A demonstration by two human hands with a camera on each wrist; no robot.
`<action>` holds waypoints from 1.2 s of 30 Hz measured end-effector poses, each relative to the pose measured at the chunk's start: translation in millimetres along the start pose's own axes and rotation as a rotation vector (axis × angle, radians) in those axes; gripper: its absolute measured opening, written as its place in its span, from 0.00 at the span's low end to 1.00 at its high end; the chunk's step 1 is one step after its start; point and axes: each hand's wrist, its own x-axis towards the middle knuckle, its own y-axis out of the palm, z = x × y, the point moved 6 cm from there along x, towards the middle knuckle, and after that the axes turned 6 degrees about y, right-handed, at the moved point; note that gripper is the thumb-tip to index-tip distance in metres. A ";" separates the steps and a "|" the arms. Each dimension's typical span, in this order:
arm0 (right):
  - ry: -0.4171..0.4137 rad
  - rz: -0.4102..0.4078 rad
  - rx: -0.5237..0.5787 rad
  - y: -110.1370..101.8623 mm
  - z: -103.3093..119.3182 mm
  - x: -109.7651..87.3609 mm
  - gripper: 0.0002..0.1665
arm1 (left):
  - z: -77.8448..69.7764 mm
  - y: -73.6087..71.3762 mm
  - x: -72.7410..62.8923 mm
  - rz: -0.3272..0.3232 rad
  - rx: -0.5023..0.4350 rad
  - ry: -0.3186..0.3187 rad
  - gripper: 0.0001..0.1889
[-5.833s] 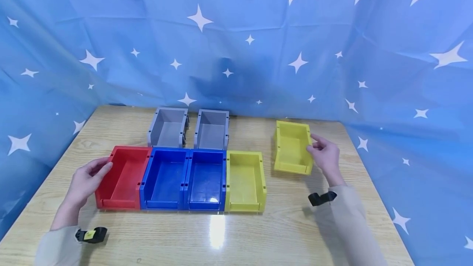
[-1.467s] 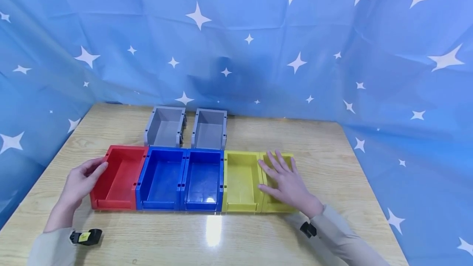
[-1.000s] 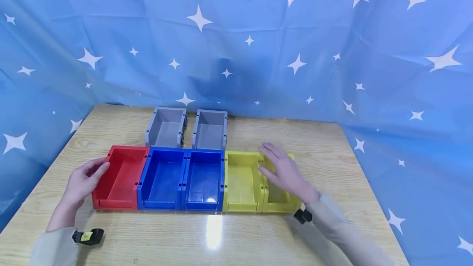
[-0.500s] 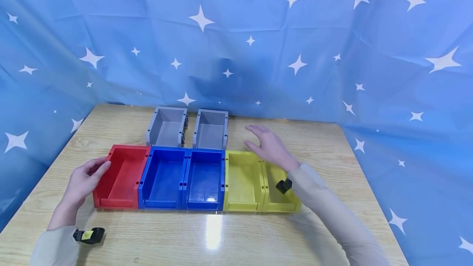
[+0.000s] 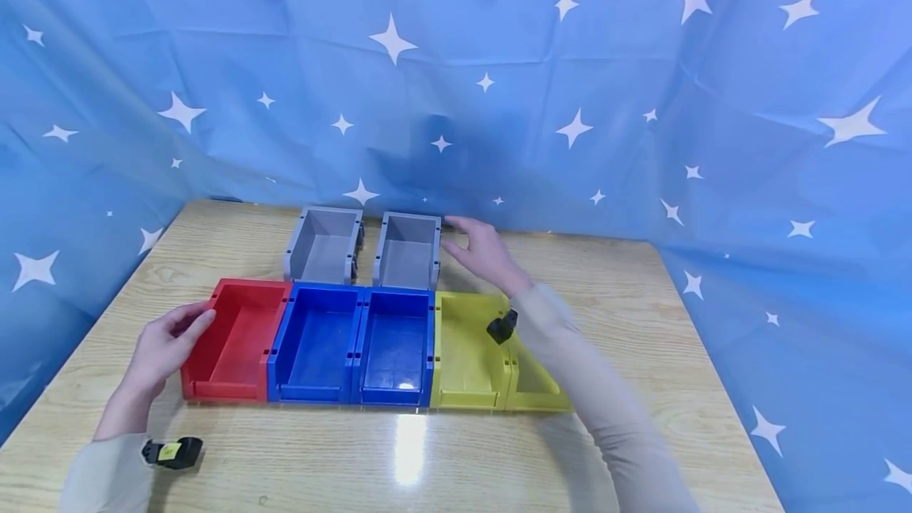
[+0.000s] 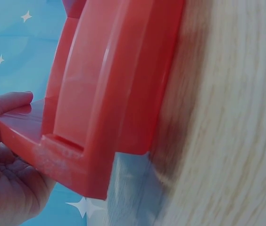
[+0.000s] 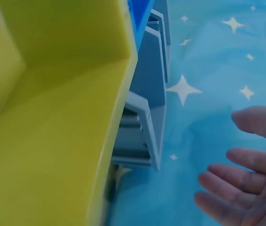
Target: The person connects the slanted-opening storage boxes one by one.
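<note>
My left hand [image 5: 158,348] grips the left wall of a red storage bin [image 5: 238,339]; in the left wrist view the thumb lies over the rim. Joined to its right in one row are two blue bins [image 5: 317,343] and two yellow bins [image 5: 466,351]. My right hand [image 5: 486,253] is beside the right wall of a grey bin [image 5: 408,252] behind the row, its fingers spread and holding nothing. The right wrist view shows the fingers [image 7: 232,181] apart from that bin. My forearm partly covers the right yellow bin [image 5: 530,386].
A second grey bin [image 5: 325,252] stands at the back, left of the first, with a narrow gap between them. A blue star-patterned cloth [image 5: 606,62] hangs behind and beside the wooden table [image 5: 641,291].
The right hand brought the second yellow bin against the row's right end, let it go, then moved left and back towards the right grey bin. The left hand stays on the red bin.
</note>
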 end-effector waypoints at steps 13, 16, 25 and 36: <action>0.364 -0.021 0.251 32.9 -19.2 30.6 0.27 | -40.3 -3.2 -13.4 0.036 -0.014 0.020 0.32; 0.464 -0.052 0.354 39.6 -26.3 33.4 0.28 | -38.0 -3.4 -12.9 0.026 -0.015 0.003 0.33; 0.714 -0.119 0.500 55.0 -43.4 38.8 0.26 | -37.7 -3.0 -11.5 0.047 -0.030 0.023 0.33; 0.812 -0.113 0.521 66.9 -50.4 42.3 0.25 | -38.7 -3.9 -12.3 0.048 -0.035 0.030 0.31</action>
